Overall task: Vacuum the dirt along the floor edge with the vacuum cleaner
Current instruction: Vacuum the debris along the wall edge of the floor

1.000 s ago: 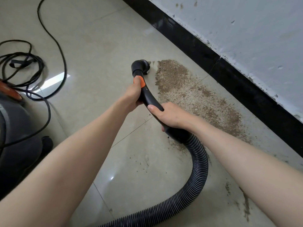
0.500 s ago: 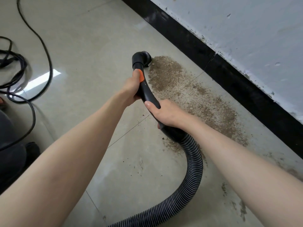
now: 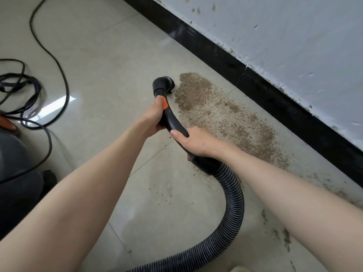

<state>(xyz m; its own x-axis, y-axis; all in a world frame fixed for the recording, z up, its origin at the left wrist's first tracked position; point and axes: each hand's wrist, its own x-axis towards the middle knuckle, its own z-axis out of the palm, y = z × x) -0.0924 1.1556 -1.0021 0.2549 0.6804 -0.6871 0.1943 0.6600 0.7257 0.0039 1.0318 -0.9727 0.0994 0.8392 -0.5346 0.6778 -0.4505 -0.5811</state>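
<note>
A long patch of brown dirt lies on the beige tiles beside the black skirting. The vacuum's black curved handle has an orange slider and ends in a round nozzle at the left end of the dirt. My left hand grips the handle just below the orange slider. My right hand grips it lower down, near the ribbed black hose that loops back toward me.
The dark vacuum body stands at the left edge with its black power cord coiled and trailing over the floor. A chipped white wall rises above the skirting. Loose crumbs dot the tiles near my right forearm.
The nozzle stays at the left end of the dirt patch with both hands gripping as before. The view has shifted, so the vacuum body and cord show more at the left.
</note>
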